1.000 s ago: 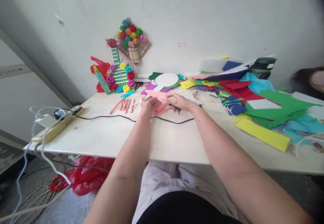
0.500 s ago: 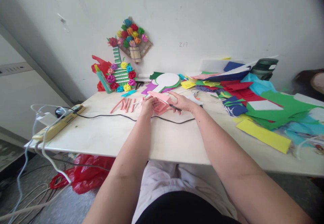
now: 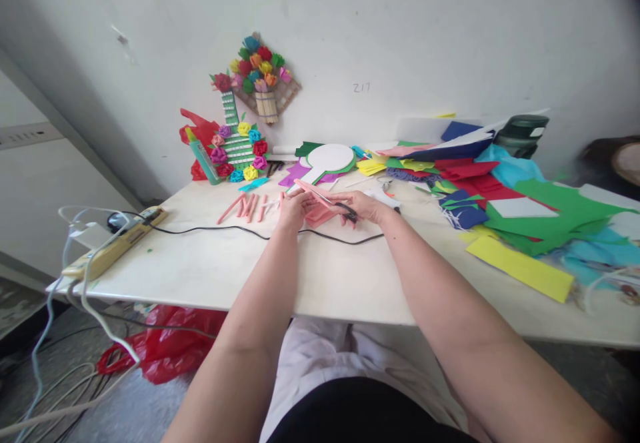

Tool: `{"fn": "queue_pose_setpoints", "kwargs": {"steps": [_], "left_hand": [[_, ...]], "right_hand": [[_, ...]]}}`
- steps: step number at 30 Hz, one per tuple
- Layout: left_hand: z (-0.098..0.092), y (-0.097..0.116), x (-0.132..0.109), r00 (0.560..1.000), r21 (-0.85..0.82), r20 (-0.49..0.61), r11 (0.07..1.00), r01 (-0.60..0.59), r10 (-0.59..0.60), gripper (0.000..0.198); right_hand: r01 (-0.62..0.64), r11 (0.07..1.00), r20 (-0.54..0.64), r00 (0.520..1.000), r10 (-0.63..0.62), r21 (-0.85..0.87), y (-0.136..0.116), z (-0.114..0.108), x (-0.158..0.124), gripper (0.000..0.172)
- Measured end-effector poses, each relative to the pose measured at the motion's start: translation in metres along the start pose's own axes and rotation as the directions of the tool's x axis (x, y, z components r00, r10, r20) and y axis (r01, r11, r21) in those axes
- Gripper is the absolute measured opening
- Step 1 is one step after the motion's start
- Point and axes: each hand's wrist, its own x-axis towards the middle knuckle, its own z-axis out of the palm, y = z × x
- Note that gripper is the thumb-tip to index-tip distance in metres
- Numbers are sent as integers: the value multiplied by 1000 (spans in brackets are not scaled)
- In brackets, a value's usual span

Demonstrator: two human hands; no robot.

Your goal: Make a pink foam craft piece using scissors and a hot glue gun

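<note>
My left hand [image 3: 295,211] is closed on a piece of pink paper [image 3: 320,217], holding it a little above the table at its middle. A narrow pink strip slants along the scissor blades over the hands. My right hand [image 3: 367,205] grips black-handled scissors [image 3: 347,212], their blades pointing left along the paper towards my left fingers. How far the blades are apart I cannot tell. To the left of my left hand lie several thin pink paper rolls [image 3: 249,208].
A black cable [image 3: 235,227] crosses the table in front of the hands, running from a power strip [image 3: 115,246]. A glue bottle [image 3: 203,157] and a flower-decorated guitar shape [image 3: 239,143] stand at back left. Coloured sheets [image 3: 545,219] heap up on the right. Behind the hands lies a white round-headed cutout [image 3: 330,157].
My right hand has turned slightly and its fingers have come closer to the paper. The scissor handles show more fully, and the upper pink piece looks narrower.
</note>
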Motion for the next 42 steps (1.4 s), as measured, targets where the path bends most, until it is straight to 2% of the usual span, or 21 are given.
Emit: {"fn": "queue_pose_setpoints", "kwargs": {"steps": [5, 12, 21, 29, 36, 42], "left_hand": [[3, 1, -2, 999, 35, 43, 999, 12, -13, 19], [4, 0, -2, 1000, 27, 26, 1000, 5, -6, 18], [3, -1, -2, 999, 17, 39, 1000, -8, 8, 19], [3, 0, -2, 1000, 23, 31, 1000, -1, 0, 18], [3, 0, -1, 1000, 5, 14, 1000, 3, -3, 19], [4, 1, -2, 1000, 18, 17, 1000, -2, 2, 20]], "right_hand": [[-10, 1000, 11, 1000, 11, -14, -11, 3, -7, 46], [-26, 999, 6, 1000, 26, -33, 5, 0, 2, 35], [-36, 998, 0, 999, 36, -53, 2, 3, 2, 41], [-3, 998, -16, 1000, 4, 60, 1, 6, 3, 34], [0, 999, -24, 1000, 1, 43, 1, 5, 6, 28], [11, 999, -4, 1000, -11, 40, 3, 5, 6, 35]]}}
